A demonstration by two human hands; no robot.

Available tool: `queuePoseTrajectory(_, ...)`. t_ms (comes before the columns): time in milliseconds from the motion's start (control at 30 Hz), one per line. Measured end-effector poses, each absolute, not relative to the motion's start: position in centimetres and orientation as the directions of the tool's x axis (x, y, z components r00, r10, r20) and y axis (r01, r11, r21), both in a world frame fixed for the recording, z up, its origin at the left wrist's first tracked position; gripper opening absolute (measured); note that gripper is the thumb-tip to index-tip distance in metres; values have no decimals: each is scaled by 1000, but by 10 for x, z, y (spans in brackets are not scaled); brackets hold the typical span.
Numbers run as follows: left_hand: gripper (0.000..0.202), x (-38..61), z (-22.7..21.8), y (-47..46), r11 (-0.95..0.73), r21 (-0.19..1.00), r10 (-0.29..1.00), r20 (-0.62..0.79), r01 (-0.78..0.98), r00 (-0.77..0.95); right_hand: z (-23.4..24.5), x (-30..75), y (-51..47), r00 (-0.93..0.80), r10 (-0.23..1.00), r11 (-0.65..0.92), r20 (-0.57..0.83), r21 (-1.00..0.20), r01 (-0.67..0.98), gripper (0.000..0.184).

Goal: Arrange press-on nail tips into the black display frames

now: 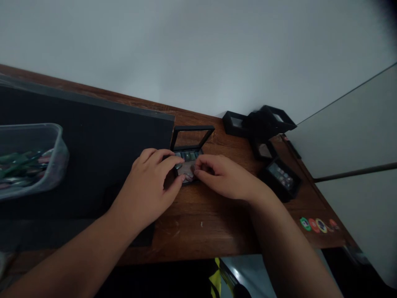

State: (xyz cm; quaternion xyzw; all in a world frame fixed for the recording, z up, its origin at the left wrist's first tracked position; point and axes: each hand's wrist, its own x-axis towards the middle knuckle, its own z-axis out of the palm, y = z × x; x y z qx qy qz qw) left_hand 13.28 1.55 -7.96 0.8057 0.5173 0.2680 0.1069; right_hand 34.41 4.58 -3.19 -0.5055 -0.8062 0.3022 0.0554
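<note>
Head view: left hand (151, 182), right hand (225, 178) fingertips pinched on open black case (189, 159); contents unclear, seemingly small pieces.

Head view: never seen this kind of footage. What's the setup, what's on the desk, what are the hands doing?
There is one picture, from a camera worn on a person's head, looking forward and down; no robot. The left hand and right hand are the wearer's own. Both meet at a small open black case on the wooden desk, its windowed lid up; the fingertips touch the small pieces inside. What they pinch is too small to tell. To the left lie a dark mat and a clear plastic bin of small items. To the right sit more black cases, and coloured round stickers by the desk edge.
</note>
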Motion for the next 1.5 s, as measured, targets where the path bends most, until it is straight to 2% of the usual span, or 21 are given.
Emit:
queuePoseTrajectory(267, 22, 135, -80, 15, -515, 437, 852, 357, 737, 384, -29, 346, 45, -443, 862, 288, -247, -481, 828, 10)
queuePoseTrajectory(633, 19, 136, -79, 15, -494, 473, 868, 325, 730, 377, -32, 351, 47, -461, 861, 299, -215, -519, 801, 6)
queuePoseTrajectory(800, 20, 135, -79, 14, -492, 476, 869, 313, 729, 382, -29, 351, 46, -469, 853, 307, -230, -505, 807, 8)
queuePoseTrajectory(900, 28, 137, -78, 15, -500, 465, 864, 327, 731, 383, -30, 350, 46, -448, 869, 296, -209, -504, 811, 8)
queuePoseTrajectory(1167, 25, 140, -77, 14, -544, 431, 838, 309, 720, 449, -30, 349, 46, -356, 917, 251, -182, -434, 866, 13)
queuePoseTrajectory(1300, 26, 139, -78, 13, -550, 426, 834, 321, 719, 448, -28, 349, 46, -312, 942, 243, -121, -396, 886, 15)
queuePoseTrajectory(1400, 23, 138, -79, 13, -545, 442, 838, 316, 712, 445, -25, 350, 45, -384, 918, 304, -96, -451, 839, 17)
queuePoseTrajectory(1500, 21, 136, -80, 14, -535, 471, 845, 305, 702, 439, -24, 350, 44, -488, 862, 357, -138, -518, 777, 14)
